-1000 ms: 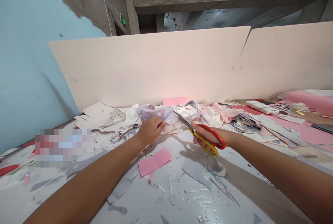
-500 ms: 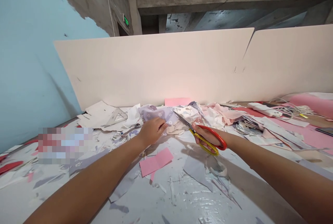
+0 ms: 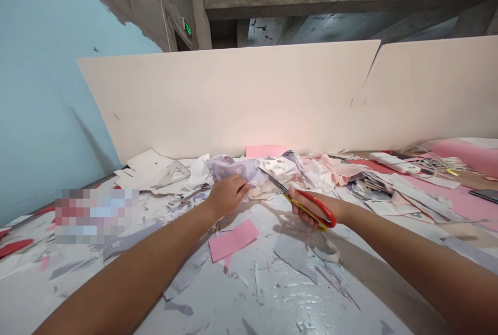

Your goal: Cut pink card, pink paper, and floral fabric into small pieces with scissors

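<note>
My left hand is closed at the near edge of a lavender cloth with white flowers, fingers bent over it. In my right hand is a pair of scissors with one red and one yellow handle. Its blades look nearly together and point up and left, their tips touching or just beside the right edge of the lavender cloth; I cannot tell which. Below my left hand lies a folded pink paper piece. White patterned scraps bunch up just beyond the scissor tips.
Offcuts litter the white tabletop. A clear set square rests on white sheets at the back left. On the right are stacked strips, a white power strip with cords, and a dark phone-like slab. A pale partition stands behind.
The scissors have gone from parted handles to handles pressed together, so the blades have closed. My left hand and the lavender cloth stay in place. The view has shifted very slightly.
</note>
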`<move>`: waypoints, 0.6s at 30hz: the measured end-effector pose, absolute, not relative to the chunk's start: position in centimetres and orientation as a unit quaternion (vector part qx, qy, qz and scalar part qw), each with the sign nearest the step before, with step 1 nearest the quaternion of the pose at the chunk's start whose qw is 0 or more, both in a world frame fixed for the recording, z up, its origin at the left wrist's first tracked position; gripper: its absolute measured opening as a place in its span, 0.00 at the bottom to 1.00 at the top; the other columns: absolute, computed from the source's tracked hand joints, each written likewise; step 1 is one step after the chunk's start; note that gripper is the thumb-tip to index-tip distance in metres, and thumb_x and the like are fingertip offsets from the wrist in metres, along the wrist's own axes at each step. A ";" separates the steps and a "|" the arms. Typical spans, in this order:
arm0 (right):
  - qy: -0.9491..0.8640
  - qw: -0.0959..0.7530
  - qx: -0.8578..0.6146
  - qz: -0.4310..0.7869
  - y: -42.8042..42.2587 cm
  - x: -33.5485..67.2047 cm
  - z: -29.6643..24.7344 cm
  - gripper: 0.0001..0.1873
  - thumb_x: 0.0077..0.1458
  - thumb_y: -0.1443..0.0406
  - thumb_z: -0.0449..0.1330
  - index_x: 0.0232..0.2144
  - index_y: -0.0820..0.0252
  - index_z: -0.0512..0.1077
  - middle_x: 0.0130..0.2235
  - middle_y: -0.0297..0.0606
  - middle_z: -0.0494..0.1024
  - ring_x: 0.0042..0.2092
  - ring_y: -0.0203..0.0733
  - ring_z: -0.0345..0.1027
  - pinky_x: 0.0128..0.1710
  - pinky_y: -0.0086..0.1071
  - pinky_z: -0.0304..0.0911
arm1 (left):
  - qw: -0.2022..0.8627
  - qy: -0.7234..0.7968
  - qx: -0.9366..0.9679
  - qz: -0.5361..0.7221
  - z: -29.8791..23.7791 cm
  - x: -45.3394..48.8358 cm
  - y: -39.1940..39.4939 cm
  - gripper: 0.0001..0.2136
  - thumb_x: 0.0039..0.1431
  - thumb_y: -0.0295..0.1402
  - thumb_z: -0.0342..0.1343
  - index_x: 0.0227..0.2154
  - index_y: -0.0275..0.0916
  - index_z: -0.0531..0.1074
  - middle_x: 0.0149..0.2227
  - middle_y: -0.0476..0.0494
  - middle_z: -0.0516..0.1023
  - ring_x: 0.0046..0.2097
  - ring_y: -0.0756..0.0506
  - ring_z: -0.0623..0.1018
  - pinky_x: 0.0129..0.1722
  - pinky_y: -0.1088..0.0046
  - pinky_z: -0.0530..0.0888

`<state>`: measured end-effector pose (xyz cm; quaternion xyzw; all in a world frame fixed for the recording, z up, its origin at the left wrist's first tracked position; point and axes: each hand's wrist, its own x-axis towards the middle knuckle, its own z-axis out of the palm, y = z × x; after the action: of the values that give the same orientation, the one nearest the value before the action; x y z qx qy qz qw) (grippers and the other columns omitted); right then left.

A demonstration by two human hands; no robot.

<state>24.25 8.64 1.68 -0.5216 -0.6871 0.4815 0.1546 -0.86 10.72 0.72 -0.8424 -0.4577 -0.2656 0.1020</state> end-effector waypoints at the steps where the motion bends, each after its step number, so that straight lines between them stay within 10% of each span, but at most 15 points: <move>1: -0.671 0.148 -0.517 0.510 8.6 24.3 1.9 0.34 0.43 0.37 0.38 0.25 0.61 0.61 0.18 0.31 0.61 0.18 0.30 0.56 0.16 0.26 0.56 | 0.105 -0.455 -0.844 -0.265 0.7 -0.9 10.7 0.17 0.59 0.40 0.35 0.25 0.38 0.65 0.26 0.47 0.67 0.30 0.49 0.67 0.27 0.73 0.60; 18: -0.766 0.098 -0.473 0.424 10.6 24.9 3.0 0.39 0.47 0.39 0.31 0.24 0.64 0.66 0.18 0.32 0.63 0.18 0.31 0.58 0.20 0.27 0.57 | 0.159 -0.428 -0.857 -0.239 0.2 -0.8 10.5 0.19 0.60 0.40 0.34 0.27 0.37 0.68 0.27 0.45 0.68 0.30 0.48 0.67 0.30 0.71 0.61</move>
<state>24.94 10.59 3.01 -0.4733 -0.7662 0.4235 0.0979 -0.83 10.52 0.22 -0.8570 -0.4280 -0.2390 0.1593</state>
